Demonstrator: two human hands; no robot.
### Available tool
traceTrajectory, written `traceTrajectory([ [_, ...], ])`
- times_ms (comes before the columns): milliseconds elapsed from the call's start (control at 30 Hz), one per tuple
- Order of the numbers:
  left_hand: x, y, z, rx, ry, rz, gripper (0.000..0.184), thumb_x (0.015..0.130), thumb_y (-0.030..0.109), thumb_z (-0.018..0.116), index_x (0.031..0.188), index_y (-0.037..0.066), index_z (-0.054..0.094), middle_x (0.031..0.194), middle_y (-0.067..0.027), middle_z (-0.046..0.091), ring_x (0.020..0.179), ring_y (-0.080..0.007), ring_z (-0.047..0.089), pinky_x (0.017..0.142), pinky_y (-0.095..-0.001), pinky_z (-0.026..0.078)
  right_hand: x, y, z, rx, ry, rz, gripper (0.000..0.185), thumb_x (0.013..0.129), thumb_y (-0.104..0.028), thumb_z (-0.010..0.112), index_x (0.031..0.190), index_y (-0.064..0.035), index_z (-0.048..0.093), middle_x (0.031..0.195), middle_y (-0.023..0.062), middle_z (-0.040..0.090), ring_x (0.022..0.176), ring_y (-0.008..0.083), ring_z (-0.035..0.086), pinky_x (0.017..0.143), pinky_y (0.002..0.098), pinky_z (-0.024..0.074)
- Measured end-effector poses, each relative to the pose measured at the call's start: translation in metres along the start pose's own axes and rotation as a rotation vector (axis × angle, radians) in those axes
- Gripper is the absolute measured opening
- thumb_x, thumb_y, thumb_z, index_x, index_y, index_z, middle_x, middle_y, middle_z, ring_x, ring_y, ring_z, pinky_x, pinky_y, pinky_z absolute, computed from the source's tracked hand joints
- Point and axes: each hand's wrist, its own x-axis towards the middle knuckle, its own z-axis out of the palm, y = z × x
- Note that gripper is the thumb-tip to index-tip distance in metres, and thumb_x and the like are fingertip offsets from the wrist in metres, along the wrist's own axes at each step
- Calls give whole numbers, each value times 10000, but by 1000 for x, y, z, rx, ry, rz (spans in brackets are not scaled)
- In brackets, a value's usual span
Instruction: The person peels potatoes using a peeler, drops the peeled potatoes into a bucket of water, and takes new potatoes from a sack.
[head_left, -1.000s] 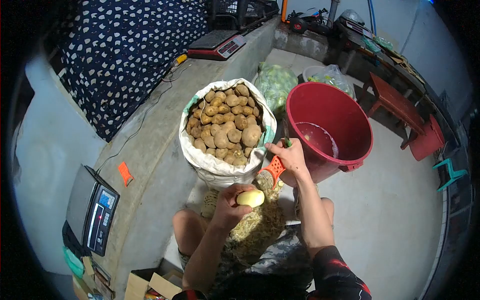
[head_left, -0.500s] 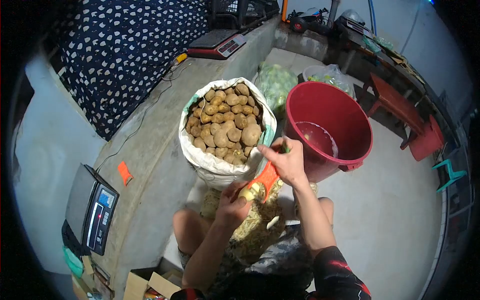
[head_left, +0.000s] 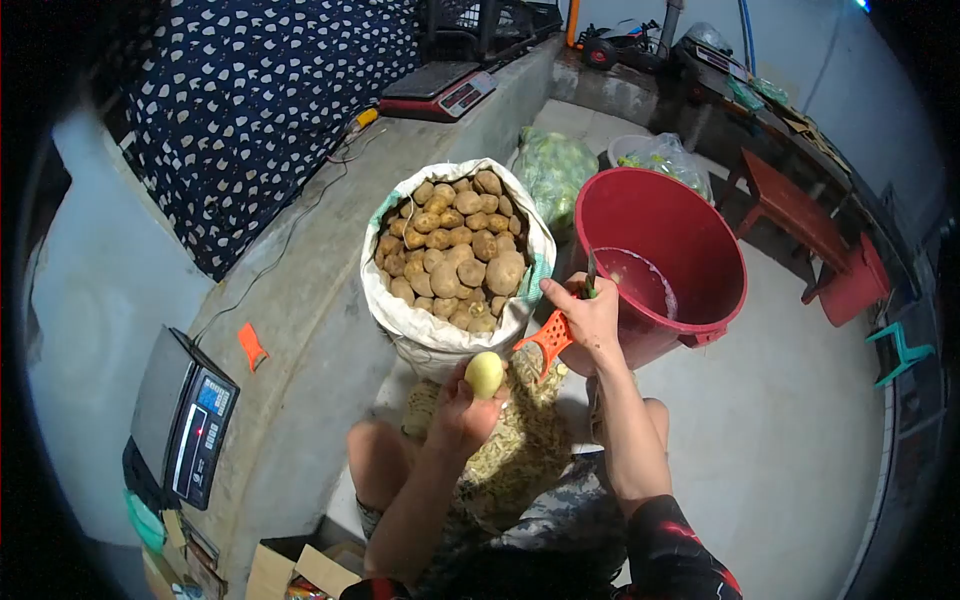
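My left hand [head_left: 466, 414] is closed around a pale yellow peeled potato [head_left: 484, 375], low in front of the sack. In my right hand [head_left: 590, 318] is an orange peeler [head_left: 548, 342], gripped by its handle, with its head a little to the right of the potato and apart from it. A narrow blade and something green also stick up from that fist; their kind is unclear. Unpeeled potatoes [head_left: 455, 250] fill the white sack [head_left: 400, 325] ahead of me. Potato peelings [head_left: 520, 450] lie heaped between my legs.
A red tub [head_left: 660, 210] with some liquid stands right of the sack. Behind are a bag of green vegetables [head_left: 553, 170] and a red scale [head_left: 436, 92]. On the left ledge lie another orange peeler [head_left: 251, 346] and a black digital scale [head_left: 200, 430]. An open carton [head_left: 290, 575] sits lower left.
The peeler has come off the potato and moved right with my right hand. My left hand has turned the potato upright, showing more of it. A falling strip of peel is gone from view.
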Motion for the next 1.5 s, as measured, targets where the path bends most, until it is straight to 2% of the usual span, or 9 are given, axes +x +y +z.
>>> traceTrajectory([
  [433, -7, 17, 34, 868, 26, 147, 407, 743, -92, 596, 1138, 1, 563, 1081, -60, 611, 988, -171, 608, 905, -319, 466, -16, -25, 9, 86, -114, -31, 370, 754, -212, 788, 575, 4, 547, 511, -32, 483, 521, 44, 417, 485, 252, 361],
  [633, -7, 11, 32, 490, -14, 75, 395, 776, -71, 583, 1165, -13, 553, 1120, -79, 596, 1046, -165, 578, 926, -315, 450, -7, -21, 2, 73, -136, 152, 382, 709, -261, 811, 589, 13, 573, 521, -17, 528, 515, 47, 445, 488, 259, 388],
  [800, -7, 1, 32, 432, 56, 49, 372, 820, -39, 604, 1187, 9, 558, 1110, -85, 594, 1028, -179, 573, 907, -332, 459, -17, -29, 4, -190, -48, -277, 382, 713, -283, 801, 584, 4, 584, 508, 6, 520, 504, 54, 448, 491, 263, 394],
  [867, -3, -4, 11, 497, 135, 46, 350, 840, -17, 623, 1183, 20, 564, 1090, -84, 598, 1000, -190, 578, 896, -343, 464, -10, -2, 12, 127, -139, 96, 391, 717, -300, 798, 587, 4, 590, 508, 16, 531, 496, 56, 450, 490, 266, 396],
  [967, 6, -6, -17, 226, -147, 104, 288, 882, 53, 633, 1163, 30, 573, 1028, -81, 603, 938, -200, 581, 878, -367, 470, -3, 6, 9, 3, -87, 93, 385, 720, -300, 798, 585, -4, 592, 512, 16, 547, 485, 58, 449, 488, 265, 396],
  [1000, 7, -8, -10, 204, -1, 93, 251, 897, 91, 628, 1138, 38, 580, 1001, -73, 603, 919, -203, 582, 866, -385, 469, -7, -19, 3, 2, -92, 58, 385, 742, -207, 802, 553, -23, 522, 537, -31, 494, 517, 44, 428, 472, 243, 351],
  [1167, 14, -26, -47, 288, 605, -2, 226, 939, 194, 586, 1120, 59, 574, 922, -40, 576, 883, -203, 579, 824, -432, 461, -8, -1, 10, 39, -58, -39, 363, 733, -279, 787, 634, 24, 613, 511, 25, 538, 504, 74, 464, 499, 294, 415],
  [1233, 9, -13, -56, 379, 410, 33, 225, 942, 210, 575, 1120, 72, 569, 916, -28, 564, 888, -180, 565, 832, -414, 452, -5, 3, -3, 5, -37, 38, 357, 745, -247, 794, 583, -11, 582, 511, -9, 524, 487, 67, 457, 476, 267, 382],
  [1500, 18, 16, -25, 426, 485, 68, 248, 928, 195, 576, 1124, 44, 583, 907, -46, 586, 919, -179, 549, 842, -371, 425, 3, 1, -42, 124, 90, 94, 368, 781, -210, 789, 563, -68, 530, 547, -72, 463, 505, 36, 381, 468, 239, 295],
])
